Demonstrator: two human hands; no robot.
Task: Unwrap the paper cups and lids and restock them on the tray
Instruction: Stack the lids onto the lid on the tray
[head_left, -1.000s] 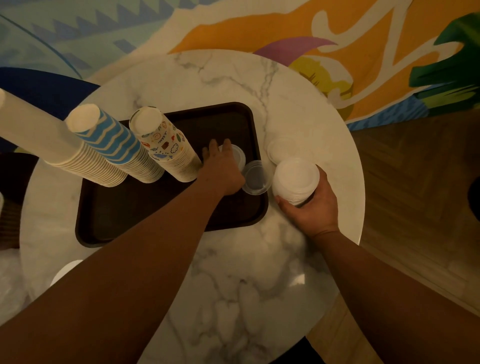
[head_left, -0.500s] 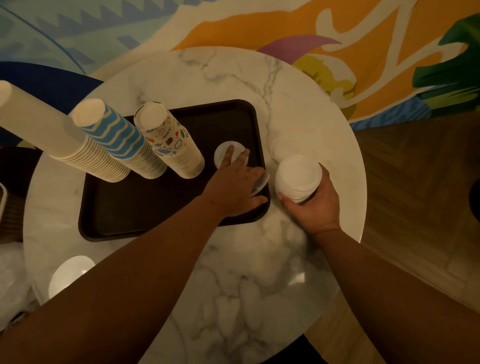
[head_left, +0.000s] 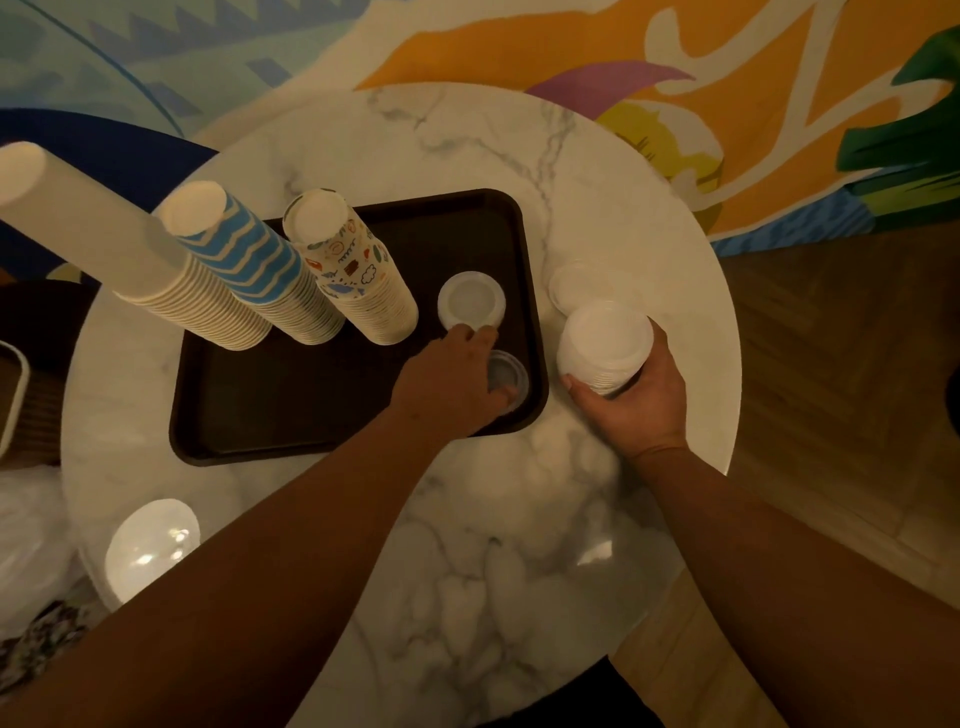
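A dark brown tray (head_left: 291, 415) lies on the round marble table (head_left: 467, 545). Three tall upside-down cup stacks stand on its far side: plain white (head_left: 135, 260), blue striped (head_left: 249, 260) and patterned (head_left: 358, 270). A white lid stack (head_left: 471, 301) sits at the tray's right side. My left hand (head_left: 452, 384) is over the tray's near right corner, fingers curled round a clear lid (head_left: 506, 376) there. My right hand (head_left: 628, 400) grips a stack of white lids (head_left: 602, 343) just right of the tray, above the table.
More lids (head_left: 576, 286) lie on the table beyond my right hand. A clear domed lid pile (head_left: 150, 545) sits at the table's near left edge. Crumpled plastic wrap (head_left: 31, 545) lies off the left side. A painted wall is behind; wooden floor is to the right.
My left hand drew back from the white lid stack on the tray toward the near right corner and closed on the clear lid. My right hand has kept the lid stack in place.
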